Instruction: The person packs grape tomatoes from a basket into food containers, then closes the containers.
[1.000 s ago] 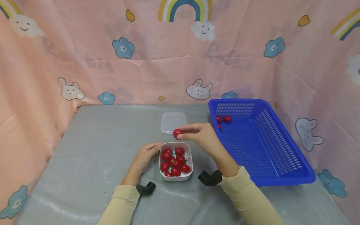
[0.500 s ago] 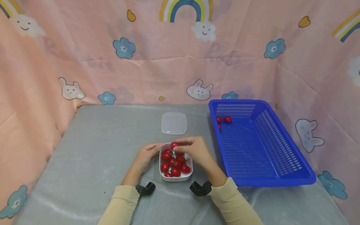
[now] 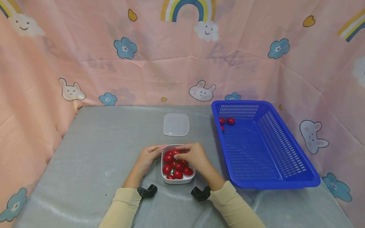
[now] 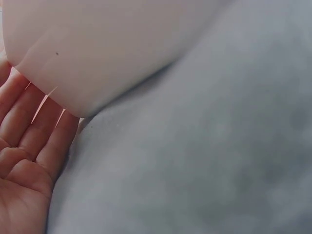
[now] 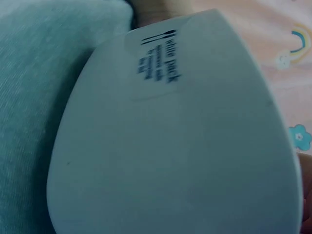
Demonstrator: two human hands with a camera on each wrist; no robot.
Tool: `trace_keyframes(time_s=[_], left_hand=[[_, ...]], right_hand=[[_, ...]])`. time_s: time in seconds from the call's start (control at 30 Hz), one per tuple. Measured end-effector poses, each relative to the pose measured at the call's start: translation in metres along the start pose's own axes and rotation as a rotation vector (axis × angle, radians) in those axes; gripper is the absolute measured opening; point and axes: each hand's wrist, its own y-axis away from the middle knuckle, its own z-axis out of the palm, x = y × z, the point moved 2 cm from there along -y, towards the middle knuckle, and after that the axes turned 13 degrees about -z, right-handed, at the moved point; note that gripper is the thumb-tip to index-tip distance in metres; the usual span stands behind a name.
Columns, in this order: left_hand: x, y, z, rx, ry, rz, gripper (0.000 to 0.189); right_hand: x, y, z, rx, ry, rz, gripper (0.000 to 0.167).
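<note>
A small white food container (image 3: 178,181) holds several red cherry tomatoes (image 3: 167,169), some with green stems. My left hand (image 3: 146,160) rests against its back left corner. Nearly straight fingers (image 4: 53,141) lie along the container wall (image 4: 87,48) in the left wrist view. Over the back right part of the container, my right hand (image 3: 196,158) pinches a cherry tomato (image 3: 176,152) between thumb and fingers, low among the others. The right wrist view is mostly filled by the container's printed side (image 5: 170,136), which hides the fingertips and the pinched tomato.
Behind the container lies a translucent square lid (image 3: 176,125) on the grey table cover (image 3: 94,152). A large blue plastic basket (image 3: 299,185) stands at the right, with a few cherry tomatoes (image 3: 231,121) in its far left corner. A patterned pink cloth (image 3: 159,72) hangs behind.
My right hand has brought the cherry tomato from above the container's back edge down into it, among the others. My left hand has stayed at the container's side.
</note>
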Motion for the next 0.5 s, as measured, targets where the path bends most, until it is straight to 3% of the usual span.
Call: trace_keyframes(time_s=[0.37,0.5], left_hand=[[0.0013,0.0012,-0.0004,0.004,-0.031,0.001,0.038],[0.002,0.002,-0.0001,0.006,-0.02,0.003,0.037]], right_hand=[[-0.0004,-0.001,0.0026,-0.032,0.162,-0.103,0.027],[-0.005,-0.0009,-0.0003,-0.013,0.109,-0.097,0.025]])
